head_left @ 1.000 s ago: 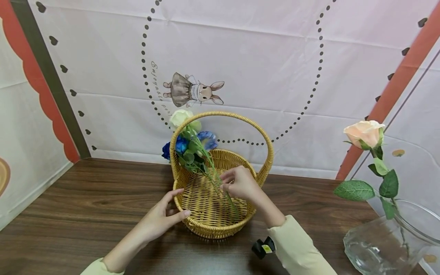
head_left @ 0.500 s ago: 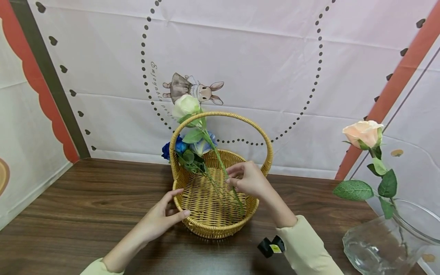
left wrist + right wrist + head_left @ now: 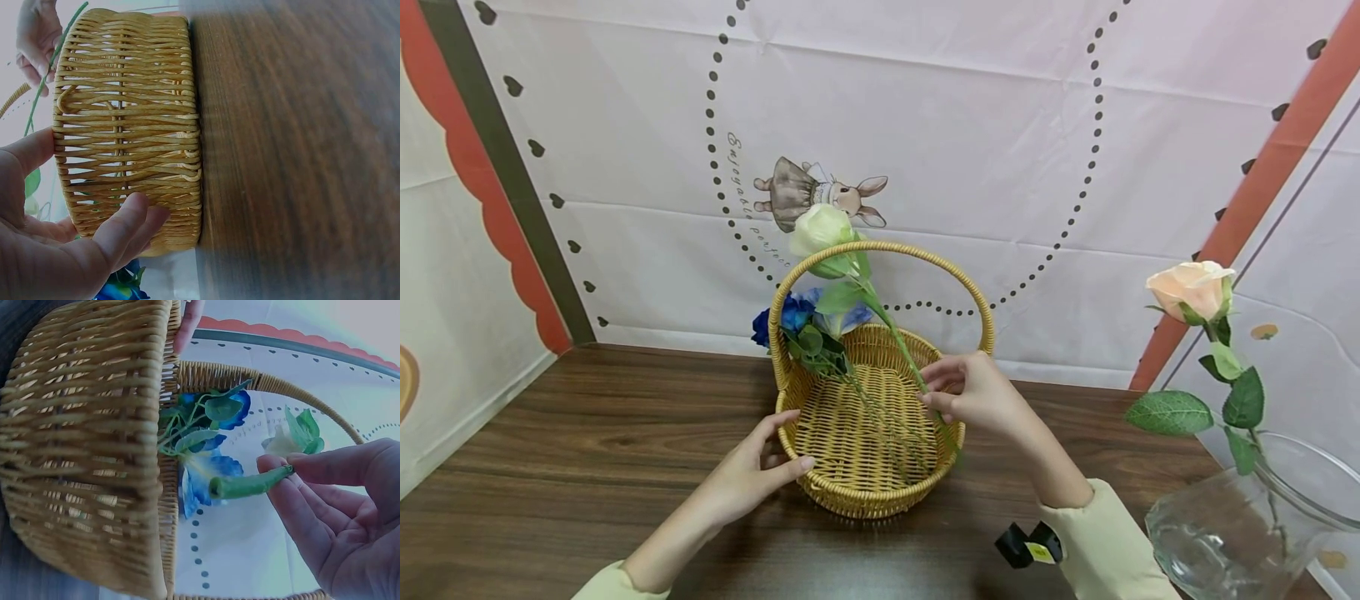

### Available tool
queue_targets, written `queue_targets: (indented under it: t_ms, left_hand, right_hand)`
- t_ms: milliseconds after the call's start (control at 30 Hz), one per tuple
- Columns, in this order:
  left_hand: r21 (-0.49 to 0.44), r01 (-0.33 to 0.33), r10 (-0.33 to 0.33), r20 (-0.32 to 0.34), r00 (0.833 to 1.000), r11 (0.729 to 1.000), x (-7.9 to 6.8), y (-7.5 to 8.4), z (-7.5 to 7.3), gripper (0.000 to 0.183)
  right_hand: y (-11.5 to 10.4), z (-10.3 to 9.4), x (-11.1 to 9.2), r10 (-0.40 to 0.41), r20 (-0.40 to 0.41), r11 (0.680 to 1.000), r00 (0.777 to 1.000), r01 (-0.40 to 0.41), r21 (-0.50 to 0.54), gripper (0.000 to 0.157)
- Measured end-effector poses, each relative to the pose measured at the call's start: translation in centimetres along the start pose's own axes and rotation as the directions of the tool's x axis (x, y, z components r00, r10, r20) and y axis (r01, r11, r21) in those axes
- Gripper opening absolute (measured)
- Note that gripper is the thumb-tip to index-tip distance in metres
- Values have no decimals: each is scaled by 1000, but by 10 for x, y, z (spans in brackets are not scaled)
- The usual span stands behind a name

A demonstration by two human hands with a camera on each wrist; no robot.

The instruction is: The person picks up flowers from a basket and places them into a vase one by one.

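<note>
The right hand (image 3: 977, 392) pinches the green stem of a white rose (image 3: 820, 231) between thumb and fingers, above the right side of a wicker basket (image 3: 865, 500). In the right wrist view the stem's cut end (image 3: 240, 486) points out past the fingertips. The white bloom stands behind the basket's arched handle. On the near left rim, the left hand (image 3: 745, 475) holds the basket; the left wrist view shows its thumb at the rim and fingers on the outer wall. Blue flowers (image 3: 796, 315) lean over the basket's back left, their stems lying inside.
A peach rose (image 3: 1191, 292) stands in a clear glass vase (image 3: 1217, 533) at the right. Beside the right sleeve is a small black object (image 3: 1028, 546) with a yellow label. A printed cloth (image 3: 970, 150) hangs behind the dark wooden table (image 3: 587, 433).
The right hand has moved right, drawing the white rose up and right, apart from the blue flowers. The black object has shifted right with the sleeve. The left hand stays on the basket.
</note>
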State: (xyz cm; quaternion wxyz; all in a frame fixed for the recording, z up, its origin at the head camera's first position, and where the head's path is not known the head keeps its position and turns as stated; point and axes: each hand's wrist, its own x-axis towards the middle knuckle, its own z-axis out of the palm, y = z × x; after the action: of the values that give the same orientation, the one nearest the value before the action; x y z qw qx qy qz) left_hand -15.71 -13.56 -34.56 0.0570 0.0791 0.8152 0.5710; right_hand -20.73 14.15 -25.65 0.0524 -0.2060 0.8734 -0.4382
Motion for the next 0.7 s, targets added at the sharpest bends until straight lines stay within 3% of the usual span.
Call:
queue_targets:
  t_ms: [267,533,700]
  left_hand:
    - [2,0,0,3,1000,1000,0,1,0,67]
    - [3,2,-2,3,1000,1000,0,0,0,66]
    - [11,-1,1,0,1000,1000,0,0,0,66]
  right_hand:
    - [7,-12,-19,14,0,999,1000,-14,-36,25]
    - [20,-23,-40,-113,42,990,993,116,-81,22]
    - [24,-28,-53,-69,68,995,995,74,-63,22]
